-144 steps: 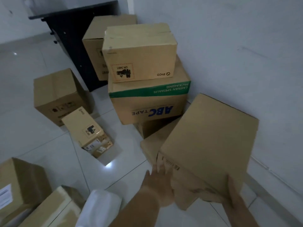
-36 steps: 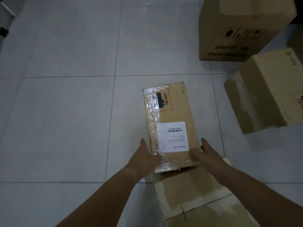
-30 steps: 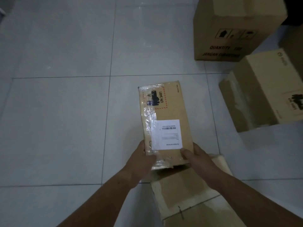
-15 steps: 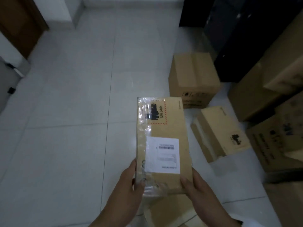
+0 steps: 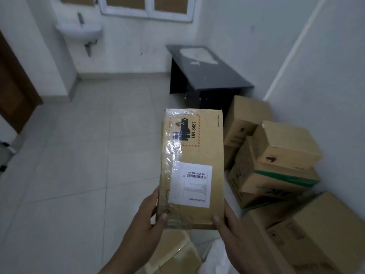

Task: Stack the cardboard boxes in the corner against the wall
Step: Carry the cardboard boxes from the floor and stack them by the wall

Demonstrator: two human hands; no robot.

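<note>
Bare tiled floor (image 5: 69, 175) spreads leftward while left hand (image 5: 146, 218) and right hand (image 5: 231, 224) grip the labelled box (image 5: 194, 155)'s near edges.

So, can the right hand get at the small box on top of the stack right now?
Probably not yet: the right hand and left hand both grip the labelled box. The small top box itself sits uncovered, further right.

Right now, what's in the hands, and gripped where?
A small taped cardboard box, held by both hands at its near end: left hand on the left near corner, right hand on the right near corner, thumbs on top.
</note>
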